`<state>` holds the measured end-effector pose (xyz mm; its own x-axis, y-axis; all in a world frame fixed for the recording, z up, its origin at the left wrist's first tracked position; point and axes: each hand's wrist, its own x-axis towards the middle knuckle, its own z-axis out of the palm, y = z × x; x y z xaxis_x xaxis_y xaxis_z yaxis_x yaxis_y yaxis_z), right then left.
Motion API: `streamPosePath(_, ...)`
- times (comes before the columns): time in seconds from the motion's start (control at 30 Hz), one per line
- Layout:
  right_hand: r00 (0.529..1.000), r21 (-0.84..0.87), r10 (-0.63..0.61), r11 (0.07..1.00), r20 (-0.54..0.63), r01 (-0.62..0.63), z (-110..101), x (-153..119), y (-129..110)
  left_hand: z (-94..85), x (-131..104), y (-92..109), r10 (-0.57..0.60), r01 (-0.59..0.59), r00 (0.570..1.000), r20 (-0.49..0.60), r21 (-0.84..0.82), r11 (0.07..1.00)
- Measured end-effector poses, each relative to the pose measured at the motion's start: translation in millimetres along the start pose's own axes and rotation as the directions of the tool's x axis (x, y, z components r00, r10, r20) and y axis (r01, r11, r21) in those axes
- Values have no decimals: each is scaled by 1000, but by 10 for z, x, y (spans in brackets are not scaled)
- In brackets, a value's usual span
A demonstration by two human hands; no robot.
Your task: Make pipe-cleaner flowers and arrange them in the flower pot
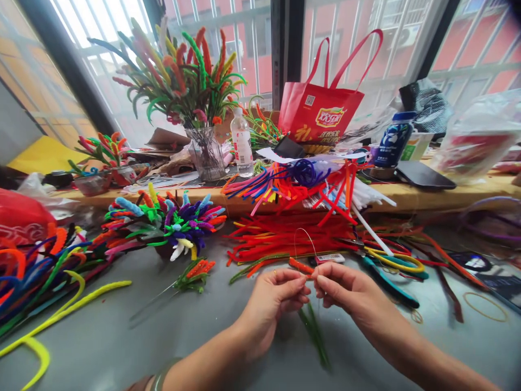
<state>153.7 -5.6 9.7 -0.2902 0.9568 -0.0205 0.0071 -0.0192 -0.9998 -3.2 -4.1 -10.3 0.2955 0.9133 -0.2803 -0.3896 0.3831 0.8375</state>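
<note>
My left hand (272, 304) and my right hand (345, 288) meet over the front of the grey table, fingertips pinched and nearly touching. An orange pipe cleaner piece (300, 266) pokes up from the left fingertips. From the right fingertips a thin wire (310, 237) arches up in a loop towards the left ones. Green pipe cleaner stems (315, 339) show beneath both hands; whether they are held is hidden by the fingers. Left of my hands lies an orange and green pipe cleaner flower (197, 273) on a wire stem.
Red pipe cleaners (285, 236) lie in a heap behind my hands. Teal-handled pliers (391, 282) and yellow-handled scissors (394, 260) are at the right. Multicoloured pipe cleaners (171, 220) stand bunched at the left. A wooden ledge (439, 198) carries a glass vase (207, 155) and a bottle (241, 144).
</note>
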Motion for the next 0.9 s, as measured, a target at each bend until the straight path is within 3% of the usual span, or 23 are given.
streamPosePath(0.1, 999, -14, -20, 1000, 26, 21, 2, 3, -6, 9, -23, 3, -10, 9, 1000, 29, 40, 999)
streamPosePath(0.57, 987, -70, -63, 996, -147, 53, -9, 37, -2, 62, -58, -18, -58, 55, 998, 21, 120, 991)
streamPosePath(0.9, 989, -25, -64, 998, -133, 62, 36, 87, 44, 76, -70, -42, -92, 91, 996, -2, 94, 991)
